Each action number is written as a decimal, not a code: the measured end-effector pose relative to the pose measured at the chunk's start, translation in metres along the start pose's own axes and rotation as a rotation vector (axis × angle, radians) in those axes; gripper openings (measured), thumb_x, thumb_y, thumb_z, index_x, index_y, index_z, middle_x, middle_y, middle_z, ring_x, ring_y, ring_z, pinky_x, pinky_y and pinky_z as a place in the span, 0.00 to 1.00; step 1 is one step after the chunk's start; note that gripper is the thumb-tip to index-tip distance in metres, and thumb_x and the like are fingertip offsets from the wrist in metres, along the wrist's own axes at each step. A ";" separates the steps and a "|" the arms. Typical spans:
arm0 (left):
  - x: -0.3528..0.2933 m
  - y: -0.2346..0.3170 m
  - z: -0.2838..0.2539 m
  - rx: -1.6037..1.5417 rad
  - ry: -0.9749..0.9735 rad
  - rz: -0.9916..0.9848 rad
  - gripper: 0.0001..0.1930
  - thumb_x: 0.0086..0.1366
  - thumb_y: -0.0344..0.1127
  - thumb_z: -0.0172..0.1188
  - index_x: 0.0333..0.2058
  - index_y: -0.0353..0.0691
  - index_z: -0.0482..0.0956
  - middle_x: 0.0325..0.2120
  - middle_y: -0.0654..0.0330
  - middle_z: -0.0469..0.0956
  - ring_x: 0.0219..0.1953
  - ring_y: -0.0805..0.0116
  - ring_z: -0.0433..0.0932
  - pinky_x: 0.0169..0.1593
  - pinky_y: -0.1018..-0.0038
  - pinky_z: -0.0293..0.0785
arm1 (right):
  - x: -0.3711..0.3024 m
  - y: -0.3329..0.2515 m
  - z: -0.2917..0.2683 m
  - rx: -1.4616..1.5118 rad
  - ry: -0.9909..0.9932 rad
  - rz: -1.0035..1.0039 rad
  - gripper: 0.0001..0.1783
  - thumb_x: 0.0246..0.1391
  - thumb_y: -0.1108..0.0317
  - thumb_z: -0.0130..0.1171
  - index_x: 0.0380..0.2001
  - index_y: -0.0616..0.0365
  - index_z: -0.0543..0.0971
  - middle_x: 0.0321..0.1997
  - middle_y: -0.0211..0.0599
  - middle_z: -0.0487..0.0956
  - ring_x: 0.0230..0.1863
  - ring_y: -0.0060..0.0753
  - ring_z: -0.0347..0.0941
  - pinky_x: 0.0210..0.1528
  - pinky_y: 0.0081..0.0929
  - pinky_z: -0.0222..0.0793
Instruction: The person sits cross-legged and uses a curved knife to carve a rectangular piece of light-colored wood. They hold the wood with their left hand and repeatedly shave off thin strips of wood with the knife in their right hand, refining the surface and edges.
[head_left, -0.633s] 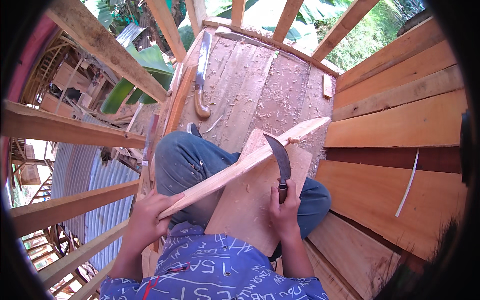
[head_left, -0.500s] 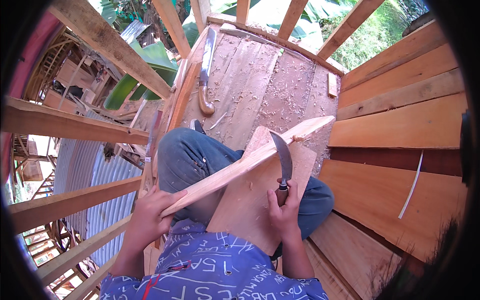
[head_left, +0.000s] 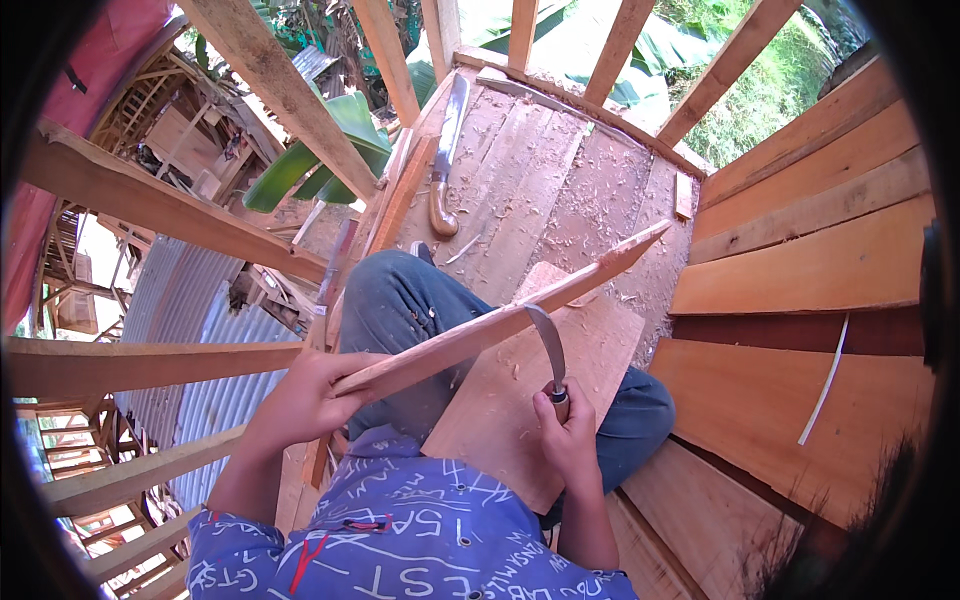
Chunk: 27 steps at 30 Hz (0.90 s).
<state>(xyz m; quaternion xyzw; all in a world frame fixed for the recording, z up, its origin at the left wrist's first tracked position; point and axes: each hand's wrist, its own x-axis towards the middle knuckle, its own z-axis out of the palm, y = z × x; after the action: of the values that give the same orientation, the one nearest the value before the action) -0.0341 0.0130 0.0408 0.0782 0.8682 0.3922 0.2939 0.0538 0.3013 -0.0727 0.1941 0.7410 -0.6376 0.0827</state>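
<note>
- A person in a blue printed shirt and jeans sits on a plank floor high in an open timber frame, a long stick across the lap.
- The left hand is closed around the near end of the stick, fingers wrapped over it, just above the left knee.
- The stick runs up and to the right from that hand, over a wide board on the lap, and ends in a tapered tip near the floor's right edge.
- The right hand is clenched on the handle of a curved knife; the blade stands up from the fist, its tip meeting the stick's underside about midway along.
- The board lies under both, slanting from the person's waist out toward the floor's middle.
- Pale shavings are scattered across the floor ahead of the knees, thickest toward its far right side.
- A second blade, a long machete with a wooden grip, lies along the floor's left edge, well apart from both hands.
- Bare rails fence the left side; beyond them show a corrugated roof and broad green leaves.
- Stacked planks form the wall on the right, a thin white strip hanging against them.
</note>
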 end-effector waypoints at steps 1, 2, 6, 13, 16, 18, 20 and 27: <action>-0.001 0.004 0.000 -0.034 -0.032 -0.050 0.21 0.55 0.25 0.62 0.50 0.36 0.80 0.33 0.51 0.83 0.37 0.66 0.82 0.42 0.70 0.75 | -0.004 0.000 0.000 0.029 0.008 -0.009 0.07 0.59 0.71 0.59 0.30 0.60 0.72 0.22 0.24 0.69 0.26 0.13 0.63 0.28 0.20 0.60; 0.000 0.003 0.000 -0.059 -0.046 -0.010 0.21 0.55 0.27 0.63 0.50 0.35 0.80 0.33 0.51 0.84 0.37 0.67 0.82 0.42 0.71 0.75 | -0.009 0.001 -0.001 0.052 0.018 -0.020 0.07 0.59 0.71 0.59 0.30 0.60 0.72 0.22 0.23 0.69 0.26 0.12 0.63 0.28 0.19 0.59; 0.011 -0.003 0.006 -0.197 -0.147 0.049 0.22 0.57 0.31 0.65 0.51 0.32 0.79 0.36 0.54 0.84 0.40 0.72 0.80 0.46 0.72 0.74 | -0.025 0.015 -0.007 0.202 0.070 0.055 0.07 0.59 0.71 0.59 0.30 0.59 0.72 0.22 0.20 0.67 0.25 0.11 0.62 0.27 0.17 0.58; 0.018 -0.007 0.061 -0.687 -0.294 -0.111 0.27 0.59 0.34 0.68 0.56 0.31 0.74 0.47 0.60 0.80 0.48 0.73 0.77 0.54 0.73 0.72 | -0.032 0.046 -0.019 0.243 0.168 -0.112 0.08 0.62 0.68 0.56 0.40 0.61 0.73 0.22 0.23 0.69 0.18 0.12 0.62 0.20 0.15 0.57; 0.017 -0.006 0.085 -0.822 -0.344 -0.132 0.30 0.59 0.34 0.69 0.59 0.32 0.71 0.50 0.59 0.78 0.49 0.74 0.76 0.55 0.72 0.71 | -0.035 0.042 -0.017 0.389 0.237 -0.033 0.14 0.57 0.71 0.61 0.45 0.65 0.76 0.36 0.28 0.78 0.37 0.16 0.72 0.40 0.17 0.68; 0.017 0.000 0.099 -0.817 -0.344 -0.124 0.32 0.57 0.34 0.70 0.59 0.31 0.70 0.50 0.58 0.78 0.51 0.72 0.76 0.56 0.71 0.71 | -0.038 0.042 -0.019 0.510 0.151 0.043 0.17 0.56 0.71 0.62 0.48 0.67 0.75 0.39 0.30 0.79 0.40 0.18 0.74 0.43 0.18 0.69; 0.019 0.003 0.106 -0.808 -0.353 -0.121 0.33 0.57 0.34 0.70 0.59 0.31 0.69 0.50 0.58 0.77 0.52 0.70 0.75 0.57 0.70 0.70 | -0.040 0.029 -0.018 0.509 0.121 0.095 0.19 0.56 0.72 0.63 0.49 0.68 0.75 0.41 0.31 0.79 0.41 0.19 0.74 0.44 0.19 0.69; 0.025 0.000 0.118 -0.767 -0.438 -0.111 0.35 0.59 0.33 0.68 0.63 0.32 0.64 0.53 0.56 0.74 0.56 0.69 0.72 0.59 0.70 0.67 | -0.037 0.032 -0.028 0.402 0.132 0.064 0.15 0.57 0.70 0.64 0.44 0.68 0.76 0.29 0.20 0.74 0.29 0.11 0.68 0.30 0.16 0.65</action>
<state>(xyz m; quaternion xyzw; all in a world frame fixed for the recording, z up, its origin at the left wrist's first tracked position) 0.0134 0.0975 -0.0317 -0.0021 0.5800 0.6436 0.4994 0.1038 0.3257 -0.0827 0.2711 0.5960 -0.7557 0.0138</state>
